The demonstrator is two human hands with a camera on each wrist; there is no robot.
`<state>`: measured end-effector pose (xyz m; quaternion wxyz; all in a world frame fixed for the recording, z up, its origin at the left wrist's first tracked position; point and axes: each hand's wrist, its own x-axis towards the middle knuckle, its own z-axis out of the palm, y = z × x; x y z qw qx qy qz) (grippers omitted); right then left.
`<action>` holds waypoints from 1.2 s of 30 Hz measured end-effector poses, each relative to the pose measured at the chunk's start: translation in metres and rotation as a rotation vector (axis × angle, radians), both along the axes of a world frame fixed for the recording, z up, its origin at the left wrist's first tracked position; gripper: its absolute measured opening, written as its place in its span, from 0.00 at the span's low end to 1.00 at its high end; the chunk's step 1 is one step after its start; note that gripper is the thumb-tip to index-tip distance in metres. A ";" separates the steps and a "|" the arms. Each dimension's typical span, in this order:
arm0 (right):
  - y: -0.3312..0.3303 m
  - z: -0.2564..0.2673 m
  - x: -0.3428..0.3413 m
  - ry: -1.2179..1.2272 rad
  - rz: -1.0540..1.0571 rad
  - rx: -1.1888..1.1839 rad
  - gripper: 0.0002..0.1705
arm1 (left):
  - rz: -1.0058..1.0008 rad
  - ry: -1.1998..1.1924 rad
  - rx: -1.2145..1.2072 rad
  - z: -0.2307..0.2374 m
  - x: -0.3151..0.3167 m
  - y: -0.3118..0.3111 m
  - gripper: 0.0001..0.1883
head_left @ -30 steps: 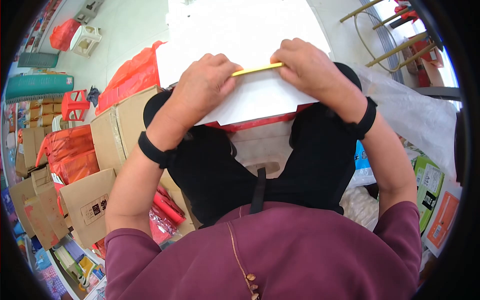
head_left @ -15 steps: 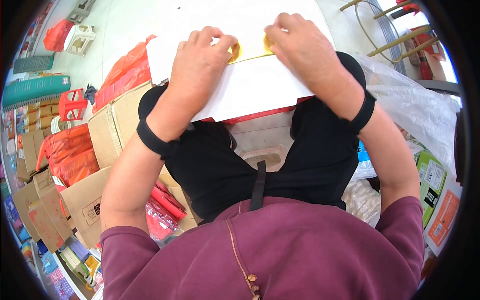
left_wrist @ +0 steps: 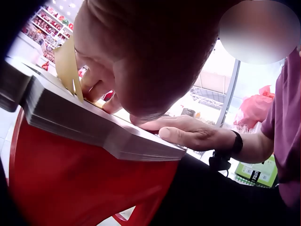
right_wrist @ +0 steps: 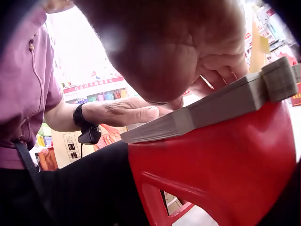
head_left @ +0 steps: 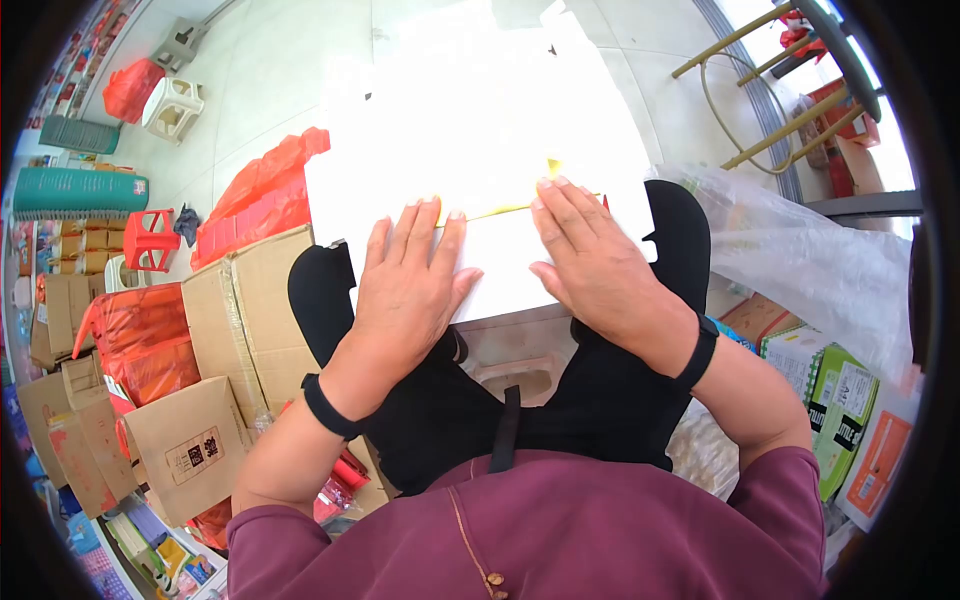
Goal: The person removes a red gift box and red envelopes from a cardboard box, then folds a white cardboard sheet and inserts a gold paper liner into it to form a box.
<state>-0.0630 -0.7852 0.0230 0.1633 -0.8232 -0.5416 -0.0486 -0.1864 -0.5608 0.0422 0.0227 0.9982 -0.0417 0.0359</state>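
A stack of white die-cut sheets point(left_wrist: 84, 117) lies on a red plastic stool point(left_wrist: 84, 169) between the person's knees. Across the top sheet point(head_left: 490, 285) runs a thin yellow strip point(head_left: 500, 210). In the left wrist view a yellowish strip end point(left_wrist: 68, 68) sticks up from the stack. My left hand point(head_left: 410, 275) rests palm down on the top sheet, fingers straight, tips around the yellow line. Beside it my right hand point(head_left: 600, 265) lies the same way, fingertips just below a small raised yellow piece point(head_left: 553, 168). Overexposure washes out the sheet's far part.
At the left stand cardboard boxes point(head_left: 275, 290), red plastic bags point(head_left: 265, 190) and a small red stool point(head_left: 150, 240). Clear plastic wrap point(head_left: 810, 240) and green packages point(head_left: 840, 410) lie at the right. A metal-legged stool point(head_left: 760, 120) stands at the upper right.
Both hands pinched the yellow strip near its two ends, then drew up and curled over it. Now they have let go and lie flat on the sheet, closer to the body.
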 end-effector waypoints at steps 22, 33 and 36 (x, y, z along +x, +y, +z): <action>-0.049 0.018 0.073 0.771 -0.491 0.409 0.20 | 0.312 0.015 -0.899 0.020 0.011 0.030 0.40; -0.039 0.028 0.075 1.160 -0.345 0.430 0.12 | 0.005 0.115 -0.928 0.001 -0.020 0.018 0.11; -0.029 0.045 0.058 1.188 -0.396 0.317 0.14 | -0.020 0.210 -1.021 0.004 -0.034 0.014 0.10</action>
